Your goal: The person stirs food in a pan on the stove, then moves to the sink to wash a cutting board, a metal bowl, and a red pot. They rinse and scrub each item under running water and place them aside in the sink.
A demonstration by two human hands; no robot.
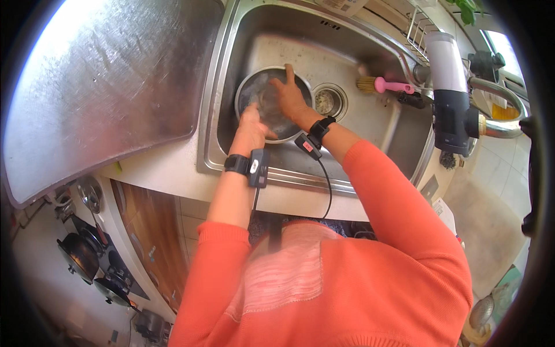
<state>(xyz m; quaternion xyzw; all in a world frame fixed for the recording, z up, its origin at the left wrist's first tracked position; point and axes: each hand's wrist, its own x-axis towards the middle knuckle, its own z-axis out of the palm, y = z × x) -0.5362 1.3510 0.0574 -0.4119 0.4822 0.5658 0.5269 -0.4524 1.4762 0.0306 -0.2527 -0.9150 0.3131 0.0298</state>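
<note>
A round metal bowl (277,135) stands in the stainless steel sink (334,43), left of the drain strainer (325,100). My left hand (255,121) is at the bowl's lower left, fingers spread, with the thumb near the rim. Over the bowl's right side reaches my right hand (289,93), its fingers apart and one fingertip near the far rim. Something pale and blurred, perhaps water, shows inside the bowl between my hands. Whether either hand grips anything there is not clear. A pink-handled brush (392,86) lies on the sink floor to the right.
A faucet with a white and dark cylindrical attachment (451,108) stands at the sink's right. A large metal board or tray (108,86) covers the left counter. At lower left are lidded pans (78,256) on a stove. A wire rack (418,32) is behind the sink.
</note>
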